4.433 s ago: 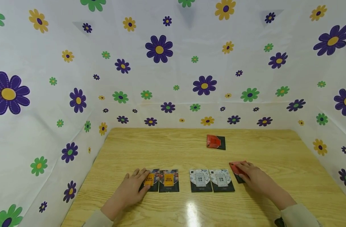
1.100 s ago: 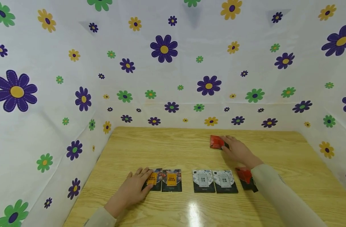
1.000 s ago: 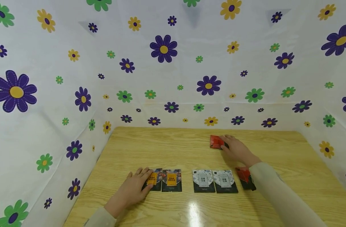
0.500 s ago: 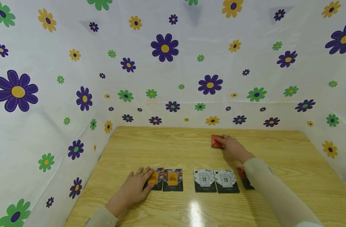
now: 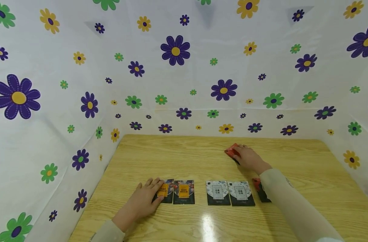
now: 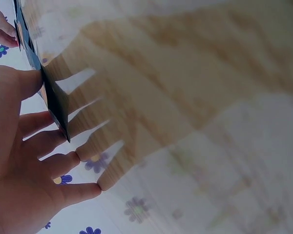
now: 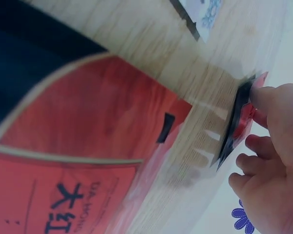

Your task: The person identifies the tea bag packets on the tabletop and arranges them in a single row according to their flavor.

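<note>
My left hand (image 5: pixel 141 201) rests with straight fingers on the leftmost orange-labelled tea packet (image 5: pixel 163 191), covering its left side. In the left wrist view the thumb and fingertips lie at that packet's edge. A matching orange-labelled packet (image 5: pixel 184 192) sits beside it. At the far side of the table my right hand (image 5: pixel 248 157) pinches a red and black tea packet (image 5: pixel 231 150), turned diagonally. The right wrist view shows this packet tilted between thumb and fingers. Another red and black packet (image 7: pixel 83 117) lies nearer, partly hidden by the right sleeve in the head view.
Two white and black packets (image 5: pixel 218 193) lie side by side in the front row, between the orange pair and the nearer red one. The wooden table (image 5: pixel 172 158) is enclosed by flower-printed white cloth (image 5: pixel 199 74) at the back and sides.
My right hand has gone from the nearer red packet to the far one, and that packet has just turned from straight to diagonal. The left hand keeps its place.
</note>
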`<state>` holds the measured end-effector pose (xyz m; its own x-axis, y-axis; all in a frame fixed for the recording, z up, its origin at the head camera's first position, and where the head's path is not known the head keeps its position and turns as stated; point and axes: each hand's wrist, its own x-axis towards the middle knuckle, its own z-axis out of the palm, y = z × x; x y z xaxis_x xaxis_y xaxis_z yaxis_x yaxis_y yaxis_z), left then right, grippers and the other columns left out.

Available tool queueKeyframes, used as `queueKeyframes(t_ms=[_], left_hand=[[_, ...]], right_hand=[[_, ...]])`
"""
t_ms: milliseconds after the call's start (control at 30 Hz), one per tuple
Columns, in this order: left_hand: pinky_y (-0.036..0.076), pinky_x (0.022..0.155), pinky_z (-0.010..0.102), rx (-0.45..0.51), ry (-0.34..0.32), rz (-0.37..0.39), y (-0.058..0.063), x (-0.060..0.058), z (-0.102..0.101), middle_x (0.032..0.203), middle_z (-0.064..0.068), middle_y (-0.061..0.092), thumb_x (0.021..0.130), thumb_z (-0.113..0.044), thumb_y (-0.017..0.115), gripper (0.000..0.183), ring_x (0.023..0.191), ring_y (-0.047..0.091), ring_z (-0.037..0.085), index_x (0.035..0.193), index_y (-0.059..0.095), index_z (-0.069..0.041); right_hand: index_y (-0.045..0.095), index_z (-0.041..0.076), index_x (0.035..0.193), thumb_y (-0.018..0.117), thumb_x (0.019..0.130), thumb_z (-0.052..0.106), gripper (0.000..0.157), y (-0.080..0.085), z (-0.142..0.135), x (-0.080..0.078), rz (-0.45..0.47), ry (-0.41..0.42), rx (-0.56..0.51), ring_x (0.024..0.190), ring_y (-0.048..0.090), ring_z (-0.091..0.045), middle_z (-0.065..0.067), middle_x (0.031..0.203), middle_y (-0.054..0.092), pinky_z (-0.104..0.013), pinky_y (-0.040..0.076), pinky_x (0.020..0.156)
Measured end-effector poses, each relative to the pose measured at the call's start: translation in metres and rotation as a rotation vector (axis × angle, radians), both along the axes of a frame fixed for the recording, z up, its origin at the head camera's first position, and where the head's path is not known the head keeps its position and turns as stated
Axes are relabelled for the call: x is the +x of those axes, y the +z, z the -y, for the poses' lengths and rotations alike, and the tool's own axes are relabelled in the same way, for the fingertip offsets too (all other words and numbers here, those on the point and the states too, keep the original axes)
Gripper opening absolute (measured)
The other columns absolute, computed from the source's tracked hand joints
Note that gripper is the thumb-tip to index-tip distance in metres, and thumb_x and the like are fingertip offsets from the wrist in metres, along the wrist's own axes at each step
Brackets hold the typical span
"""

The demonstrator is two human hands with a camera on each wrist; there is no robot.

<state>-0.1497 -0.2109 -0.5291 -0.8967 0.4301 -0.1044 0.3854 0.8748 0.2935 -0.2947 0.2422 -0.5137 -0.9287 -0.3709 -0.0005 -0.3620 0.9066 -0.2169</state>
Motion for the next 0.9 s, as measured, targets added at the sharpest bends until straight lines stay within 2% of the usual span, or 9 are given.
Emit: queueKeyframes(t_ms=[100, 333, 600, 900], left_hand=[[0.035, 0.113, 0.079, 0.001, 0.002, 0.005, 0.001, 0.000, -0.001, 0.167, 0.016, 0.043, 0.110, -0.043, 0.055, 0.062, 0.152, 0.041, 0.048, 0.163, 0.043, -0.013], [0.035, 0.114, 0.078, 0.004, 0.010, 0.023, 0.003, 0.002, -0.001, 0.167, 0.017, 0.042, 0.110, -0.043, 0.056, 0.062, 0.152, 0.040, 0.048, 0.163, 0.043, -0.013], [0.035, 0.114, 0.079, -0.004, 0.008, 0.014, 0.000, 0.001, 0.000, 0.167, 0.016, 0.042, 0.110, -0.043, 0.054, 0.062, 0.152, 0.040, 0.048, 0.163, 0.043, -0.014], [0.035, 0.114, 0.078, -0.003, 0.012, 0.006, 0.002, 0.003, -0.002, 0.167, 0.016, 0.042, 0.110, -0.043, 0.055, 0.062, 0.152, 0.041, 0.048, 0.163, 0.043, -0.013]], right_hand=[[0.054, -0.008, 0.146, 0.062, 0.106, 0.019, 0.049, 0.000, 0.000, 0.000, 0.017, -0.022, -0.021, 0.136, 0.050, -0.061, -0.039, 0.150, 0.051, -0.071, 0.043, 0.112], [0.054, -0.008, 0.142, 0.063, 0.106, 0.019, 0.046, 0.001, -0.006, 0.006, 0.018, -0.035, -0.051, 0.113, 0.066, -0.051, -0.037, 0.132, 0.063, -0.064, 0.054, 0.102], [0.055, -0.008, 0.145, 0.061, 0.108, 0.021, 0.047, 0.003, -0.015, 0.014, 0.014, -0.035, -0.039, 0.129, 0.057, -0.057, -0.036, 0.143, 0.058, -0.067, 0.048, 0.109], [0.055, -0.007, 0.142, 0.063, 0.106, 0.021, 0.047, 0.004, -0.025, 0.019, 0.055, -0.055, -0.039, 0.113, 0.065, -0.050, -0.034, 0.131, 0.065, -0.065, 0.054, 0.101]])
